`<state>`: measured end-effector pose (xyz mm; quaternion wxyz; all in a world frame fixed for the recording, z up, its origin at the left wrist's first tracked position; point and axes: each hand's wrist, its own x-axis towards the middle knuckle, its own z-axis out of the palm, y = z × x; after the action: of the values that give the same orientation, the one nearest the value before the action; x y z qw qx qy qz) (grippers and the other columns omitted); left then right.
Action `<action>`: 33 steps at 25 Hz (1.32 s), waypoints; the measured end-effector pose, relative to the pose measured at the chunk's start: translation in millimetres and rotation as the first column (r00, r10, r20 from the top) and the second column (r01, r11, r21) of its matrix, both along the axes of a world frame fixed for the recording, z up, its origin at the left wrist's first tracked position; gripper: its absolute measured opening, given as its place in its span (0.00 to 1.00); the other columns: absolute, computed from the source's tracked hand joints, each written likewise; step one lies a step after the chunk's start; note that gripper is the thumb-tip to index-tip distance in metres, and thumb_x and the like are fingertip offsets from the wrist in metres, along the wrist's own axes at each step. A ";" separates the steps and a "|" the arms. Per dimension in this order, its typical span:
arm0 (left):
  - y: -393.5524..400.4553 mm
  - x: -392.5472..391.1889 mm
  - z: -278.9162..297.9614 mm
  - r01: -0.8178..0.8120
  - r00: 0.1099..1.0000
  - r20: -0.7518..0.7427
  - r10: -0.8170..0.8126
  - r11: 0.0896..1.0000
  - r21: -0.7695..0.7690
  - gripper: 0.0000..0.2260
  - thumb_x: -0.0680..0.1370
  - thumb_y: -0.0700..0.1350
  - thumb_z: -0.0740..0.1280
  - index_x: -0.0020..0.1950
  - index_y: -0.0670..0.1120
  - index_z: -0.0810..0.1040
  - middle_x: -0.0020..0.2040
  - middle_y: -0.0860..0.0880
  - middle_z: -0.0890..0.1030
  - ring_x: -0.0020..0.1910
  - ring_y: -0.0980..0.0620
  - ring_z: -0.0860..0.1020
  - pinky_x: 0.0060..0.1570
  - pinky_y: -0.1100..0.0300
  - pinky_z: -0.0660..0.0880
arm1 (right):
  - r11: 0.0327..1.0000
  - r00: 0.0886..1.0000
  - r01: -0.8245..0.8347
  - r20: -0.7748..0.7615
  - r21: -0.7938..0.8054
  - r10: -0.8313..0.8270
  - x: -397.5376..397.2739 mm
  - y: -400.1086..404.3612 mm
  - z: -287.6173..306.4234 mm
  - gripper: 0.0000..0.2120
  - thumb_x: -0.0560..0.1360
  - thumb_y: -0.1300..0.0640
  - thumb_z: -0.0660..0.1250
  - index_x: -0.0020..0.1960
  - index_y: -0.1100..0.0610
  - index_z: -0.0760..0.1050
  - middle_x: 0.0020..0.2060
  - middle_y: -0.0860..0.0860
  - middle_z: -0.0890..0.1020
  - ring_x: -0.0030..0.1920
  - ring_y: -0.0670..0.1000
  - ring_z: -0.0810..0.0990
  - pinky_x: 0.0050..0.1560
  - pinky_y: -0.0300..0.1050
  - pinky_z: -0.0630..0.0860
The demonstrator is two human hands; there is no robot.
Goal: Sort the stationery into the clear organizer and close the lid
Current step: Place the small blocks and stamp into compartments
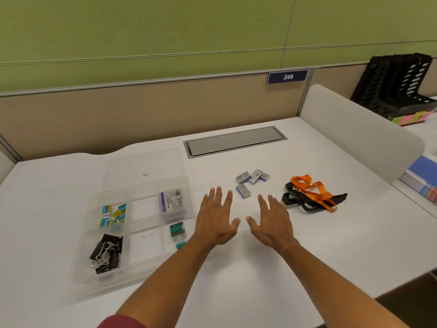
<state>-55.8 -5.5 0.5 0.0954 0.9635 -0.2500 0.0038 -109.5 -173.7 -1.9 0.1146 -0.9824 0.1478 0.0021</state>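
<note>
Head camera looks down on a white desk (pixel 236 268) backed by a tan partition (pixel 118 119) and a green wall (pixel 189 24), with a blue "249" plate (pixel 287 76) at one o'clock. Both hands hover palm-down at center, fingers straight and spread, holding nothing: left hand (pixel 216 221) beside the organizer, right hand (pixel 274 223) just apart from it. A clear organizer (pixel 94 278) sits at nine o'clock, lid (pixel 144 162) lying open behind it; its compartments hold binder clips (pixel 107 253), small yellow-and-blue packets (pixel 114 215), a labelled box (pixel 172 203) and green items (pixel 176 229). Four small staple boxes (pixel 250 181) lie loose at twelve o'clock, beyond the fingertips. Orange and black lanyards (pixel 309 196) are heaped at two o'clock. A grey cable hatch (pixel 234 140) is set into the desk behind. Black file racks (pixel 395 84) stand at far right.
</note>
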 end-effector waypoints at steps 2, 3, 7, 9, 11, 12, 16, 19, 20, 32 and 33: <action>-17.9 -4.7 -6.0 0.012 1.000 -0.027 -0.012 1.000 0.006 0.37 0.76 0.65 0.51 0.78 0.52 0.42 0.79 0.44 0.41 0.77 0.44 0.39 0.70 0.51 0.33 | 0.999 0.999 0.039 -0.010 0.023 -0.038 -2.5 -16.5 -4.7 0.37 0.76 0.34 0.55 0.78 0.51 0.49 0.78 0.55 0.54 0.78 0.57 0.52 0.75 0.55 0.52; -26.3 -6.6 -8.9 0.018 0.999 -0.043 -0.018 1.000 0.010 0.37 0.76 0.65 0.51 0.78 0.51 0.42 0.79 0.44 0.41 0.77 0.44 0.39 0.70 0.51 0.33 | 0.998 0.998 0.059 -0.012 0.031 -0.058 -3.4 -24.4 -6.9 0.37 0.76 0.35 0.56 0.78 0.51 0.51 0.77 0.55 0.56 0.77 0.57 0.54 0.75 0.55 0.55; -60.4 -13.0 -18.8 0.051 0.993 -0.111 -0.049 0.999 0.014 0.36 0.76 0.64 0.53 0.79 0.51 0.42 0.79 0.44 0.43 0.78 0.45 0.41 0.73 0.51 0.38 | 0.994 0.995 0.101 -0.001 0.026 -0.102 -6.2 -54.7 -16.2 0.35 0.76 0.37 0.58 0.76 0.52 0.57 0.75 0.56 0.63 0.75 0.57 0.60 0.72 0.54 0.61; -77.4 -15.6 -22.0 0.073 0.986 -0.151 -0.071 0.997 0.011 0.36 0.77 0.63 0.54 0.79 0.51 0.43 0.79 0.44 0.44 0.78 0.45 0.42 0.74 0.51 0.41 | 0.993 0.992 0.122 0.020 0.001 -0.122 -7.0 -66.8 -19.8 0.32 0.76 0.38 0.58 0.75 0.53 0.60 0.73 0.56 0.67 0.73 0.56 0.64 0.70 0.53 0.65; -93.3 -17.5 -22.3 0.093 0.979 -0.181 -0.091 0.996 0.004 0.36 0.77 0.62 0.55 0.79 0.50 0.43 0.79 0.45 0.45 0.78 0.46 0.43 0.75 0.51 0.43 | 0.990 0.989 0.142 0.045 -0.025 -0.141 -5.8 -78.1 -21.7 0.30 0.76 0.38 0.58 0.72 0.53 0.64 0.68 0.55 0.71 0.69 0.55 0.69 0.65 0.53 0.69; -101.6 -17.8 -21.8 0.104 0.976 -0.192 -0.103 0.995 -0.001 0.36 0.78 0.61 0.55 0.79 0.49 0.43 0.80 0.45 0.45 0.78 0.46 0.44 0.75 0.51 0.44 | 0.989 0.988 0.147 0.059 -0.029 -0.145 -4.8 -84.1 -22.2 0.29 0.76 0.39 0.58 0.71 0.53 0.65 0.66 0.55 0.73 0.66 0.55 0.70 0.63 0.52 0.70; -128.3 -15.5 -18.6 0.126 0.962 -0.239 -0.133 0.991 -0.043 0.33 0.80 0.57 0.55 0.79 0.48 0.43 0.80 0.46 0.50 0.78 0.47 0.48 0.76 0.52 0.48 | 0.988 0.987 0.154 0.059 -0.034 -0.151 0.7 -103.1 -23.2 0.30 0.76 0.38 0.58 0.72 0.52 0.62 0.65 0.53 0.73 0.65 0.53 0.71 0.61 0.51 0.71; -146.3 -9.9 -15.3 0.117 0.955 -0.263 -0.135 0.989 -0.086 0.34 0.81 0.56 0.57 0.78 0.48 0.40 0.78 0.45 0.56 0.77 0.46 0.56 0.74 0.51 0.53 | 0.990 0.988 0.141 0.060 0.015 -0.142 6.1 -114.2 -23.7 0.31 0.75 0.40 0.60 0.74 0.51 0.59 0.66 0.53 0.73 0.66 0.54 0.70 0.63 0.51 0.71; -152.1 -7.6 -14.2 0.111 0.954 -0.266 -0.136 0.988 -0.107 0.35 0.80 0.56 0.58 0.78 0.49 0.40 0.78 0.45 0.58 0.75 0.45 0.59 0.73 0.51 0.56 | 0.991 0.989 0.131 0.059 0.035 -0.133 8.0 -117.4 -23.9 0.32 0.75 0.41 0.61 0.75 0.52 0.59 0.67 0.52 0.72 0.67 0.54 0.70 0.64 0.51 0.71; -195.3 14.3 -17.5 -0.024 0.954 -0.297 -0.042 0.976 -0.215 0.38 0.77 0.59 0.64 0.78 0.53 0.44 0.73 0.47 0.69 0.68 0.47 0.70 0.68 0.51 0.65 | 0.983 0.989 0.137 0.035 0.120 -0.142 36.1 -141.1 -28.8 0.36 0.69 0.43 0.72 0.72 0.50 0.63 0.65 0.52 0.73 0.64 0.52 0.72 0.58 0.45 0.76; -196.3 16.5 -17.6 -0.036 0.951 -0.308 -0.032 0.976 -0.214 0.38 0.77 0.58 0.65 0.78 0.53 0.44 0.73 0.47 0.68 0.68 0.47 0.70 0.68 0.50 0.65 | 0.983 0.990 0.135 0.035 0.123 -0.140 38.1 -141.6 -29.7 0.36 0.68 0.43 0.73 0.72 0.50 0.63 0.65 0.52 0.73 0.64 0.52 0.72 0.58 0.44 0.76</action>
<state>-39.3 -201.8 -17.0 0.2379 0.9362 -0.2291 -0.1201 -71.5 -315.3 -31.7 0.1764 -0.9610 0.2125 -0.0181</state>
